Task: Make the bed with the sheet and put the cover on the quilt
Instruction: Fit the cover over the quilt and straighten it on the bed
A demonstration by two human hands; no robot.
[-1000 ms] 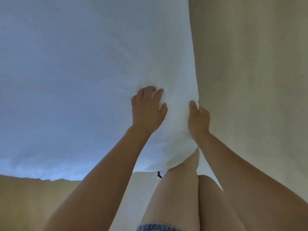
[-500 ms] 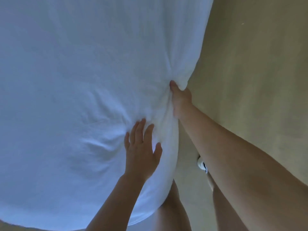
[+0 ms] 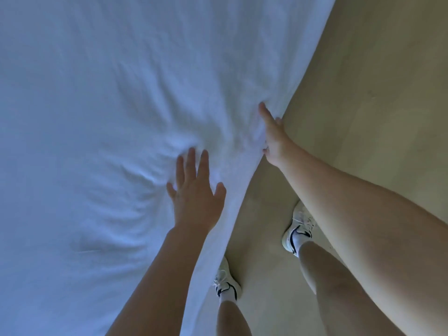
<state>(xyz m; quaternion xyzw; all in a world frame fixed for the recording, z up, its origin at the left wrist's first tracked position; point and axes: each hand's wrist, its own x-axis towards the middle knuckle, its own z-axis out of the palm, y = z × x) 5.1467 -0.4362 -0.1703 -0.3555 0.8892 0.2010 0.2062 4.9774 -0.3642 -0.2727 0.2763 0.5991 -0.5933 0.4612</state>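
A white sheet (image 3: 97, 105) covers the bed and fills the left and middle of the head view, creased around my hands. My left hand (image 3: 196, 192) lies flat on it near the bed's right edge, fingers straight and spread. My right hand (image 3: 272, 134) is at that edge, thumb on top of the sheet; its fingers go down the side and are hidden, so I cannot tell whether they grip the fabric.
Beige floor (image 3: 375, 93) runs along the bed's right side. My two legs stand there in white sneakers, one (image 3: 299, 229) out on the floor, the other (image 3: 226, 283) tight against the bed's side.
I have moved along the bed's right edge away from the corner. Both hands slid over the sheet; the left went from curled fingers to flat, and more floor and my shoes came into view.
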